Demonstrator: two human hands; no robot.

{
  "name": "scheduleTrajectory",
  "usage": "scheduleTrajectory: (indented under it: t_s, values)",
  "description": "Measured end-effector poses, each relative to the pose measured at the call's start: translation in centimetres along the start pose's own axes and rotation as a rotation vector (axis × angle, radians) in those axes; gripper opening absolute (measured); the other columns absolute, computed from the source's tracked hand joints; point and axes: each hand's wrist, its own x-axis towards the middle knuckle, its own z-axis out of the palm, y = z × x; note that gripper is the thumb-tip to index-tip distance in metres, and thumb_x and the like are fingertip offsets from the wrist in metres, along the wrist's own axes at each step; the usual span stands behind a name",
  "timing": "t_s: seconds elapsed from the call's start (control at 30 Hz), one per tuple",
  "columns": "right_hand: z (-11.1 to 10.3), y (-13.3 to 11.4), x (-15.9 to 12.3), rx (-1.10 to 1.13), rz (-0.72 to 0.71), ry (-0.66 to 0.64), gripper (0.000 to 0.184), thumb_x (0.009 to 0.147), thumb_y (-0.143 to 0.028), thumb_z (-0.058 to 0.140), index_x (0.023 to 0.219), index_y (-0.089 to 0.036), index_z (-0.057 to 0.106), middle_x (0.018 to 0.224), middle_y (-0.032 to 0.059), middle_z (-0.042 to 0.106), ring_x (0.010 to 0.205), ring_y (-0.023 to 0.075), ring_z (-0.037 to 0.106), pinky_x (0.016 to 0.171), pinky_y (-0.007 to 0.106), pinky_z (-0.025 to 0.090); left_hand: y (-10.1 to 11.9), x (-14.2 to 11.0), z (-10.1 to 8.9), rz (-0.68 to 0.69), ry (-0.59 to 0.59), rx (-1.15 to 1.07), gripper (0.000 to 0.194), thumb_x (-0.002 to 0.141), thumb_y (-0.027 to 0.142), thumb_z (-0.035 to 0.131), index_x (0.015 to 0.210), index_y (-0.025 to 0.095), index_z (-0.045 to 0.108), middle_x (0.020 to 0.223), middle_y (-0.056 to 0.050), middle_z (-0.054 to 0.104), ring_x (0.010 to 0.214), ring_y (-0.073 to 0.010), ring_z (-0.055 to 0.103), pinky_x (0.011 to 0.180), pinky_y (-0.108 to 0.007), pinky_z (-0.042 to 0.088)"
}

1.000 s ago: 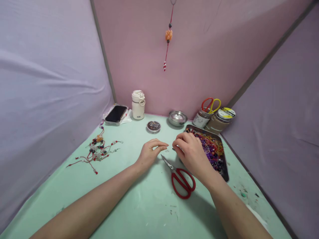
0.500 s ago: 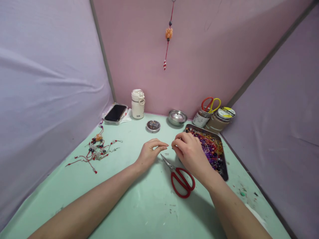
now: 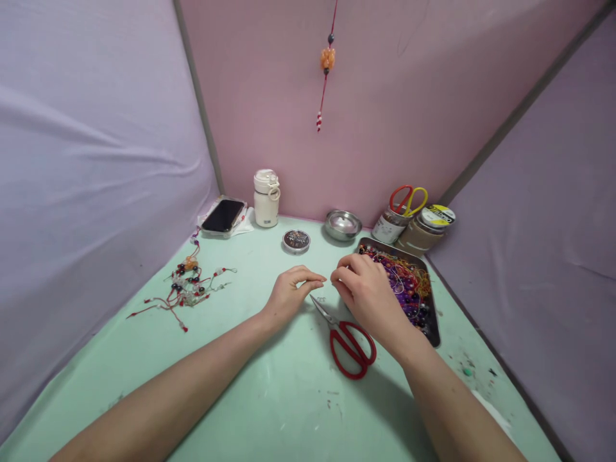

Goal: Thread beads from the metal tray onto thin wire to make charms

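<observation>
My left hand [image 3: 294, 292] is pinched, thumb against fingertips, above the middle of the table. Facing it, my right hand [image 3: 362, 282] is pinched too, its fingertips a small gap from the left ones. Whatever either pinch holds is too small to make out. Just below the fingertips lie a few tiny clear pieces [image 3: 321, 299]. Red-handled scissors [image 3: 347, 343] rest on the table under my hands, blades pointing up and left. My right hand partly covers a dark tray [image 3: 436, 330] of purple, black and orange beads and threads.
Strung beads with red cords [image 3: 187, 285] lie at left. Behind stand a phone [image 3: 224, 215], a white bottle [image 3: 266, 199], a round spool case [image 3: 296, 241], a metal bowl [image 3: 342, 226], and jars [image 3: 389, 226], one with scissors. A beaded string [image 3: 328, 59] hangs against the pink back wall.
The whole view has shifted very slightly. Both hands keep nearly the same pinched pose, fingertips close together; nothing else has visibly moved.
</observation>
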Motion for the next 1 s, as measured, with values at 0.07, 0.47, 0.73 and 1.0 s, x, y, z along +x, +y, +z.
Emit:
scheduleTrajectory:
  t_s: [0.07,0.47,0.73,1.0]
  values:
    - [0.04,0.0,0.0,-0.002,-0.006,-0.001,0.016,0.091,-0.021,0.05,0.081,-0.02,0.063,0.094,0.0061,0.059,0.089,0.02,0.048,0.071,0.032,0.03,-0.03,-0.01,0.04,0.007,-0.003,0.008,0.014,0.078,0.029,0.063,0.082,0.024,0.075,0.083,-0.003,0.069,0.085,-0.0192,0.061,0.082,-0.032,0.046]
    - [0.1,0.35,0.16,0.091,0.031,-0.131,0.019,0.094,-0.022,0.045,0.08,-0.019,0.058,0.077,0.0023,0.061,0.076,0.0171,0.053,0.069,0.031,0.03,0.67,-0.06,0.06,0.006,-0.044,0.026,0.016,0.081,0.028,0.058,0.084,0.023,0.073,0.085,-0.002,0.07,0.084,-0.0183,0.061,0.082,-0.03,0.044]
    - [0.26,0.63,0.28,0.214,0.027,-0.139,0.016,0.092,-0.02,0.048,0.081,-0.018,0.059,0.082,0.005,0.059,0.079,0.0186,0.052,0.069,0.029,0.038,0.87,-0.04,0.05,-0.005,-0.068,0.032,0.017,0.081,0.029,0.057,0.082,0.021,0.072,0.084,-0.003,0.07,0.083,-0.0185,0.06,0.081,-0.03,0.044]
    - [-0.29,0.96,0.42,0.324,0.07,-0.222,0.008,0.088,-0.016,0.054,0.088,-0.019,0.061,0.082,0.0034,0.063,0.082,0.0177,0.056,0.07,0.028,0.04,0.81,-0.16,0.23,-0.03,-0.159,0.034,0.017,0.081,0.028,0.056,0.08,0.019,0.07,0.083,-0.003,0.069,0.081,-0.0182,0.059,0.079,-0.03,0.043]
